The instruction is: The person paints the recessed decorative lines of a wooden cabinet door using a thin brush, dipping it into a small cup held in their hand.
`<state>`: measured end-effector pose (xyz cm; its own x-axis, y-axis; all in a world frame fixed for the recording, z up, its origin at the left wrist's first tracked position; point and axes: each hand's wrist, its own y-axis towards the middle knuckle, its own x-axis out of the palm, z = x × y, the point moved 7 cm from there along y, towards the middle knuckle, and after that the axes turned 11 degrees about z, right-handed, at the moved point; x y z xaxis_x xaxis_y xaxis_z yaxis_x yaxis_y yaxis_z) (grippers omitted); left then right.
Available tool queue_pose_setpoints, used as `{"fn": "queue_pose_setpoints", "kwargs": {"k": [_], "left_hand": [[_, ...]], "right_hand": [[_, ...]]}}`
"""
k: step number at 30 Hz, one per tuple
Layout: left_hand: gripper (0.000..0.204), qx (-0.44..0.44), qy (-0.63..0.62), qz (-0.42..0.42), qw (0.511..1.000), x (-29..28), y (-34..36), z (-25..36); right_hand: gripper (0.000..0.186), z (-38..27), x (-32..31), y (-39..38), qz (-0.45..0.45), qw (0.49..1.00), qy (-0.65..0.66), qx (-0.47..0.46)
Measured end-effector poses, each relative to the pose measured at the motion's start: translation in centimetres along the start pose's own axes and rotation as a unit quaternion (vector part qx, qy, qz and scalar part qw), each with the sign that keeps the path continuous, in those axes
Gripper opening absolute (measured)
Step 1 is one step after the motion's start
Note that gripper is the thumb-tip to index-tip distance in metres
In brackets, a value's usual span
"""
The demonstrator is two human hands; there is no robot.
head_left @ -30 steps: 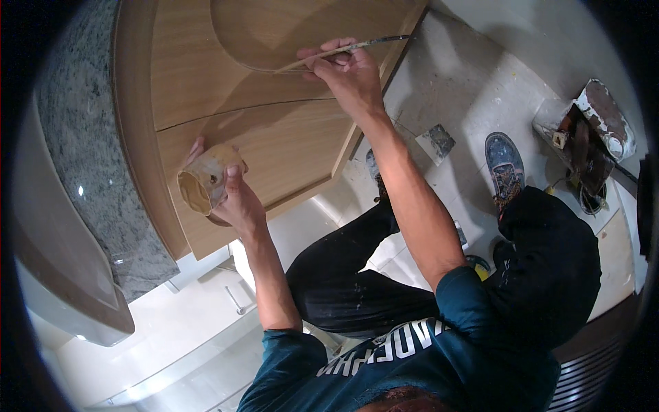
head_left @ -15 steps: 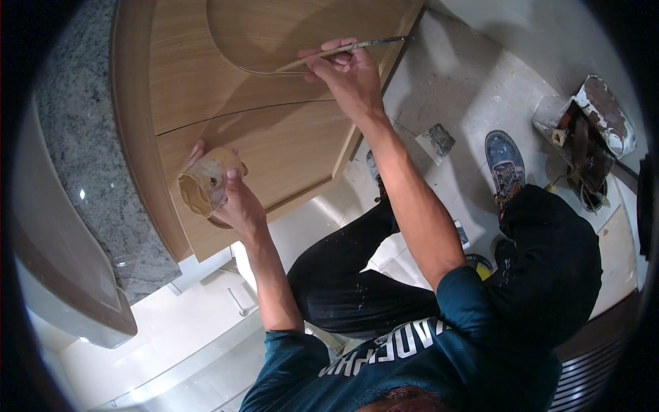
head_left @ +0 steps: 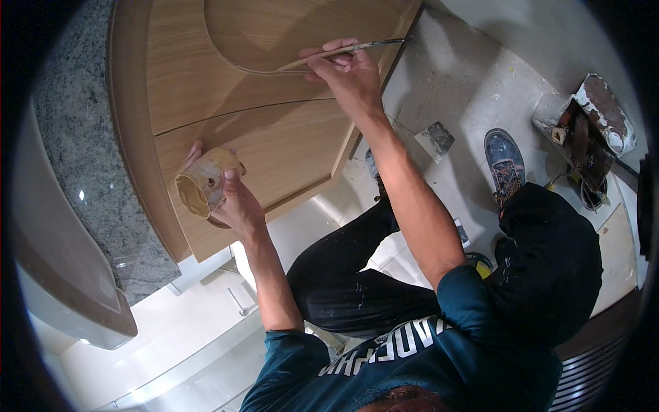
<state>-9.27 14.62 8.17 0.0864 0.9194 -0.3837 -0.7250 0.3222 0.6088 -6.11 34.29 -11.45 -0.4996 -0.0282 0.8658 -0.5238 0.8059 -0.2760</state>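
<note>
My left hand (head_left: 237,199) is wrapped round a see-through plastic cup (head_left: 221,163) with a crumpled rim and a beige coating inside. The cup is tilted in front of the lower wood-grain panel (head_left: 274,151). Higher up, my right hand (head_left: 343,65) pinches a slim paintbrush (head_left: 364,46) with a pale handle and a dark end. That dark end is at the right edge of the upper panel (head_left: 268,34); whether it touches I cannot tell. A thin curved line runs across the upper panel to my right fingers.
A speckled grey stone countertop (head_left: 82,151) and a white basin (head_left: 62,268) lie on the left. On the tiled floor are a small grey tile piece (head_left: 435,141) and my shoe (head_left: 504,158). A paint-smeared container with tools (head_left: 583,130) stands at the right by the wall.
Both hands keep their grips and nearly the same places. The view has shifted very slightly.
</note>
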Motion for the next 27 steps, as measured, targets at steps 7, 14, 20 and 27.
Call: {"fn": "queue_pose_setpoints", "kwargs": {"k": [7,14,20,27], "left_hand": [[0.067,0.003,0.000,0.000,1.000,-0.21,0.06,-0.11],[0.072,-0.031,0.006,-0.011,0.999,0.10,-0.01,-0.09],[0.062,0.001,0.004,-0.011,1.000,0.01,-0.02,0.29],[0.064,0.001,0.007,-0.006,1.000,0.14,-0.08,0.14]], "right_hand": [[0.028,0.09,-0.71,-0.15,0.012,1.000,-0.003,-0.006],[0.029,0.36,-0.19,-0.16,-0.002,1.000,-0.012,0.008],[0.026,-0.01,-0.70,-0.23,0.012,1.000,0.017,-0.006],[0.029,0.85,-0.73,-0.18,0.001,1.000,-0.001,-0.001]]}}
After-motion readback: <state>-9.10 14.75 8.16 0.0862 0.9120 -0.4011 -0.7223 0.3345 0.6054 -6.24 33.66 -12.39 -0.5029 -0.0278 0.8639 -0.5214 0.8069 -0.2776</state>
